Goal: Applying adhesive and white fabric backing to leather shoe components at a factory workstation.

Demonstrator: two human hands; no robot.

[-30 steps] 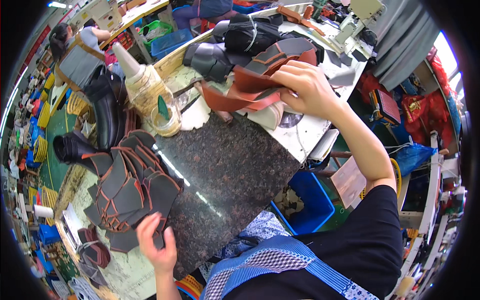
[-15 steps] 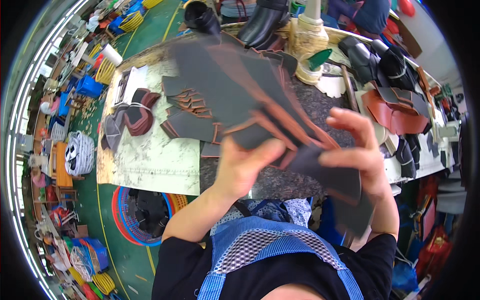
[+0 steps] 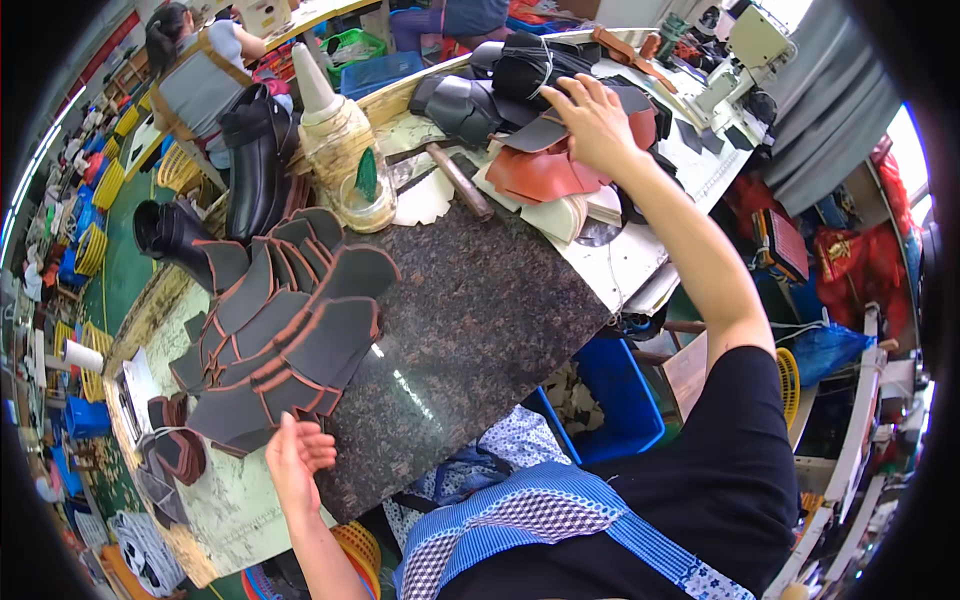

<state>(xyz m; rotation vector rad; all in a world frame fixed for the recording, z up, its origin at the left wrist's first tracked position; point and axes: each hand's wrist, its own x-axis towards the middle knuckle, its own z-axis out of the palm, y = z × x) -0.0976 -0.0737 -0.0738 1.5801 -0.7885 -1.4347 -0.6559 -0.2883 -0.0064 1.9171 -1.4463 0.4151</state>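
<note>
I judge the step in hand as reaching for the reddish-brown pieces [image 3: 545,173] across the worktop [image 3: 240,515]; my right hand [image 3: 600,130] covers them, its grip hidden. My left hand [image 3: 298,460], fingers loose and empty, is beside the fanned dark pieces [image 3: 275,315]. The next move calls for a careful pinch.

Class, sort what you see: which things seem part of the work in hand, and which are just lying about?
Likely in the work:
- reddish-brown pieces, under the right hand
- fanned dark pieces, close to the left hand

Apparently just lying about:
- tall black boot
- blue bin
- cream machine
</note>
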